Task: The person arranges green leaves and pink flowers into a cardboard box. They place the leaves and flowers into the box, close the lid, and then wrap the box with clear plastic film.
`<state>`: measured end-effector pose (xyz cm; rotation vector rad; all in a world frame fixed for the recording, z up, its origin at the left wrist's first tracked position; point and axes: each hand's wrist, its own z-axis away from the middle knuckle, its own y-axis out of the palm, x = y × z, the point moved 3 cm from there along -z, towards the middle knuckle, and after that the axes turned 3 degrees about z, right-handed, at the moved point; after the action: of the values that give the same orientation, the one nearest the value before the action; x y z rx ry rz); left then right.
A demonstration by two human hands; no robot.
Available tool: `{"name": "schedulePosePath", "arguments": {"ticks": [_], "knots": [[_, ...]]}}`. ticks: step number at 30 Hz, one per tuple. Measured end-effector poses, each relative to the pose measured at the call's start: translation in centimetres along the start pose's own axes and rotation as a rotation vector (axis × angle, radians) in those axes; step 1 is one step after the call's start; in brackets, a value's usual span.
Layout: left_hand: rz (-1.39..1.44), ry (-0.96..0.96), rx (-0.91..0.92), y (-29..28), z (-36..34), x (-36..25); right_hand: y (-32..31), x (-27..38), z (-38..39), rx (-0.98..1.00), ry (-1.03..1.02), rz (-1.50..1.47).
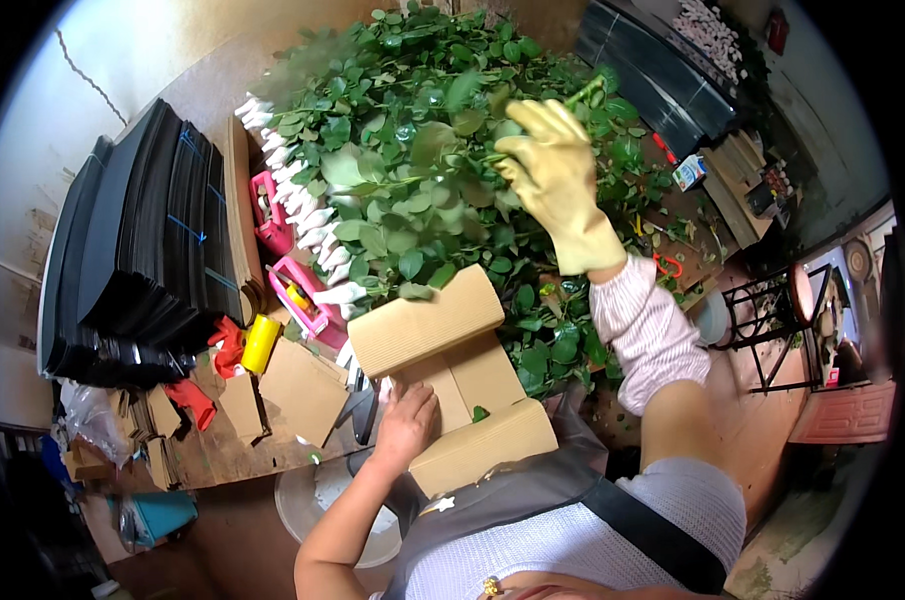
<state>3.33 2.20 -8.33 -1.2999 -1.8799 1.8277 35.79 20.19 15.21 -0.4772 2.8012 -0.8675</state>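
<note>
A tan corrugated cardboard piece (478, 370) lies in front of me with two sides folded up like a trough. My bare left hand (408, 420) rests inside it near its left end, fingers lying flat. Something pale shows by the fingertips, too small to make out. In a yellow rubber glove, my right hand (553, 170) is raised over the greenery and closed around a leafy green stem (585, 90). Blurred leaves on the glove's left seem to belong to that stem. Beneath spreads a big pile of leafy stems (413, 215), with white-covered heads (318, 235) along its left side.
Stacked black sheets (153, 230) stand at the left. Nearer are pink tape dispensers (308, 300), a yellow roll (262, 344) and cardboard scraps (298, 385). Orange-handled scissors (668, 265) lie right of the pile. A pale tub (298, 510) stands below the table edge.
</note>
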Motion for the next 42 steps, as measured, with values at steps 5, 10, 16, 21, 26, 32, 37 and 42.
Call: {"name": "schedulePosePath", "arguments": {"ticks": [5, 10, 16, 21, 26, 32, 37, 42], "knots": [[0.005, 0.003, -0.012, 0.0, 0.0, 0.0, 2.6, -1.5, 1.6, 0.437, 0.223, 0.075], [0.068, 0.008, 0.002, -0.1, -0.2, -0.2, -0.1, -2.9, 4.5, 0.434, 0.085, 0.005], [0.135, -0.082, 0.044, -0.8, 0.4, 0.1, -10.3, 0.0, 4.8, 0.057, 0.034, -0.232], [0.33, -0.363, 0.125, -1.4, 0.4, 0.2, -9.6, 1.9, 14.9, 0.642, 0.097, -0.804], [0.473, -0.281, 0.057, -1.6, 0.1, 0.0, -6.4, 2.2, 25.6, 1.239, 0.199, -0.481], [0.388, -0.201, 0.162, -2.2, 0.1, -0.1, -3.8, 0.7, 16.3, 1.096, 0.137, -0.075], [0.415, -0.172, 0.25, -2.4, -1.1, -0.1, 6.8, -0.4, 17.8, 1.174, 0.078, 0.162], [0.343, -0.174, 0.187, -2.4, -1.0, -0.5, 0.6, -1.5, 11.9, 0.284, 0.353, -0.235]]}}
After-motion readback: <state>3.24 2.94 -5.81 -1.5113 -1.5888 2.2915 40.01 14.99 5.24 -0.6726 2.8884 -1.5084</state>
